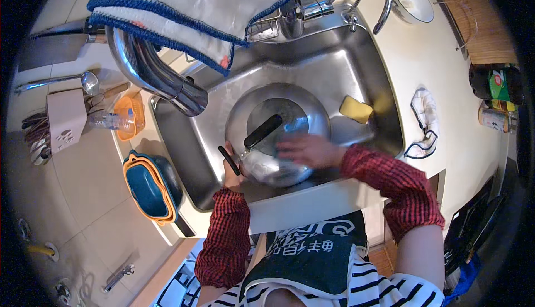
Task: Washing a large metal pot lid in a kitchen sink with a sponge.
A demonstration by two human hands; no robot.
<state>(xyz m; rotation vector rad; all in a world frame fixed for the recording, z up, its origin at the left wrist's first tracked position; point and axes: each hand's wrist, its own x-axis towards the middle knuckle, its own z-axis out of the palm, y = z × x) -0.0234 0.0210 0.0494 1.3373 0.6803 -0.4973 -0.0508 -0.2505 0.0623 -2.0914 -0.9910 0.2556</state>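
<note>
A round metal pan lid or pan cover (271,92) with a glass centre and a black bar handle (263,131) lies in the stainless steel sink (292,62). At its lower left edge is my left hand (232,173), partly hidden behind a small black side handle (229,160); its fingers are mostly out of sight around the rim. Blurred over the lid's right part, my right hand (309,150) reaches across the glass; whether it holds anything under the palm cannot be told. A yellow sponge (355,109) rests in the sink to the right.
Left of the sink are a chrome faucet (167,85), stacked blue and orange baskets (152,190) and a utensil holder (67,117). A white cloth (196,6) hangs above. On the right counter lie a crumpled cloth (424,123) and a white bowl (413,2).
</note>
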